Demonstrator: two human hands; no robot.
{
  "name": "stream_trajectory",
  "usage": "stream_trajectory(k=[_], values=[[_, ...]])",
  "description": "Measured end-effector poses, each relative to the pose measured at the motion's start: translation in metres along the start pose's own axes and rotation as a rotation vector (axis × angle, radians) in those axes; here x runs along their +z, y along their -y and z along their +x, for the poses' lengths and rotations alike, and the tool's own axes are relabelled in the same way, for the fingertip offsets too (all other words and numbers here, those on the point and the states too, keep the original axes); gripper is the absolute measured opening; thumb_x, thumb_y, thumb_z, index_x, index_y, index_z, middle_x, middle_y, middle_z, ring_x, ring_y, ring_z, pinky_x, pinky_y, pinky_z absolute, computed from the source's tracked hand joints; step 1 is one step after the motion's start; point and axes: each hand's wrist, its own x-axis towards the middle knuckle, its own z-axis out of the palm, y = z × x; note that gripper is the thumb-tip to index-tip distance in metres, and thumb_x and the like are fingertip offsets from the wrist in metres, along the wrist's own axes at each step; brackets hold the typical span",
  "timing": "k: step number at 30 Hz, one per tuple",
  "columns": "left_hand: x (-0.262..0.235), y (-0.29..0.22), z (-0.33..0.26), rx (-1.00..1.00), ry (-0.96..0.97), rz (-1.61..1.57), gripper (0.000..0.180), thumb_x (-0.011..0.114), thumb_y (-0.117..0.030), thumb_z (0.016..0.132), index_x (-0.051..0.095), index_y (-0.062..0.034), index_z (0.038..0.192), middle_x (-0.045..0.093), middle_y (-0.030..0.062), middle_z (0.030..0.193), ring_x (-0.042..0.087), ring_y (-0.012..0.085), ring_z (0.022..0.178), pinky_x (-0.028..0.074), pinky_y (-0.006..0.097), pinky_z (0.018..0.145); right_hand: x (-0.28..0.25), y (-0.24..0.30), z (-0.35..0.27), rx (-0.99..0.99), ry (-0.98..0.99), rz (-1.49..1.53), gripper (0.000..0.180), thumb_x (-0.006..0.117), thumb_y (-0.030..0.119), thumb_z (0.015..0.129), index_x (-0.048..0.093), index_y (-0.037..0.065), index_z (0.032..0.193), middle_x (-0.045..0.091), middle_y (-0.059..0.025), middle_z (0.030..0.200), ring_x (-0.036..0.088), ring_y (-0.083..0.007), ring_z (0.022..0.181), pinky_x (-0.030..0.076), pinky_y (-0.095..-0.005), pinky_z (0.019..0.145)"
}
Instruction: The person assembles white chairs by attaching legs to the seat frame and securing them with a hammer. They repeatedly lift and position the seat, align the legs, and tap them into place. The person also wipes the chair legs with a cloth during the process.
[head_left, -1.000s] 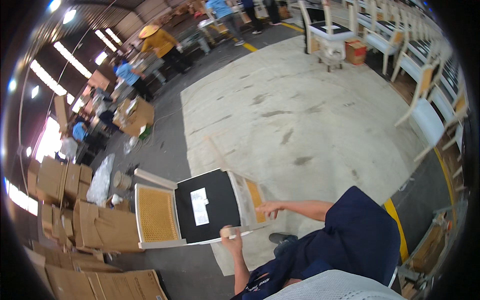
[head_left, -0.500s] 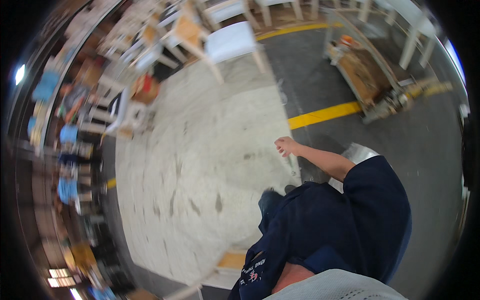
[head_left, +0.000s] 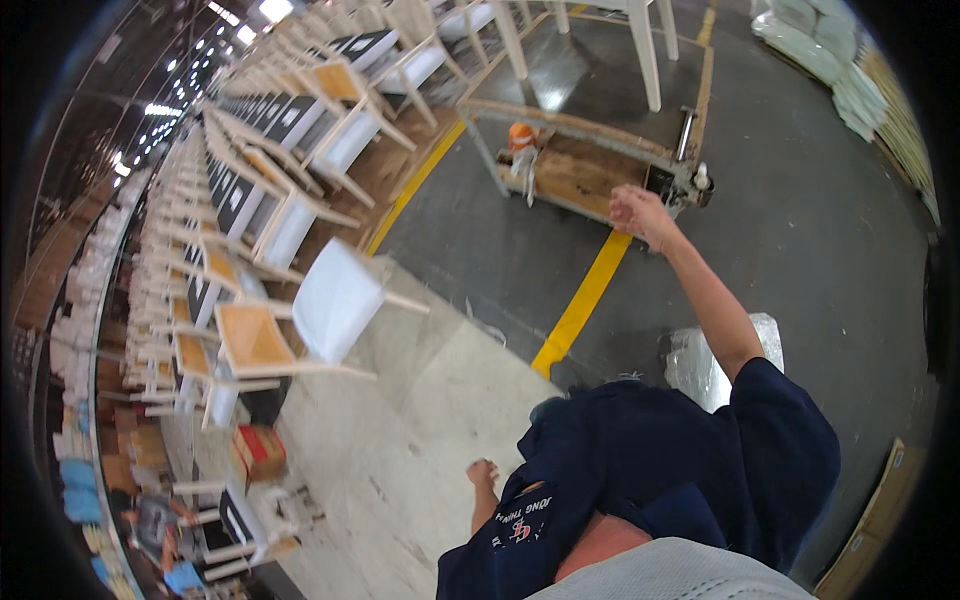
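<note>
My right hand [head_left: 640,216] is stretched out ahead, its fingers loosely curled and nothing visible in them. In the picture it overlaps the near right end of a trolley [head_left: 570,118]; whether it touches the trolley I cannot tell. My left hand [head_left: 483,471] hangs low beside my body over the pale floor, small in view, its fingers bent inward with no object showing. On the trolley's wooden lower shelf [head_left: 575,178] sit an orange-topped container [head_left: 521,136] and some white material. Pale furniture legs [head_left: 643,55] stand on the upper deck.
Long rows of wooden chairs [head_left: 340,300] with pale seats fill the left. A red and brown carton [head_left: 260,452] is near a working person [head_left: 160,530] at lower left. A plastic-wrapped bundle [head_left: 700,365] lies by my right arm. A yellow line [head_left: 588,300] crosses the grey floor.
My view has turned right, so the trolley stands nearer the centre and the chairs farther left. My right hand has swung forward toward the trolley; my left hand has come into view.
</note>
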Motion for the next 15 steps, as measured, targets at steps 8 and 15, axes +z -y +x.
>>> stream_trajectory(k=[8, 15], values=[[0.277, -0.392, 0.064, 0.505, 0.498, 0.288, 0.033, 0.057, -0.022, 0.090, 0.059, -0.0024, 0.117, 0.067, 0.0075, 0.096, 0.065, 0.0157, 0.081, 0.051, 0.030, 0.061, -0.076, 0.263, 0.123, -0.699, -0.329, -0.257, 0.043, 0.062, 0.035, 0.092, 0.058, 0.005, 0.123, 0.063, -0.0030, 0.101, 0.061, -0.0130, 0.087, 0.052, -0.0310, 0.078], [0.487, -0.579, -0.005, 0.755, 0.848, 0.402, 0.027, 0.063, -0.015, 0.087, 0.064, -0.0011, 0.110, 0.068, 0.0048, 0.093, 0.064, 0.0135, 0.082, 0.050, 0.027, 0.068, -0.128, 0.289, 0.299, -0.890, -0.635, -0.604, 0.048, 0.067, 0.030, 0.084, 0.058, 0.001, 0.122, 0.064, -0.0084, 0.099, 0.062, -0.0201, 0.090, 0.051, -0.0327, 0.081]])
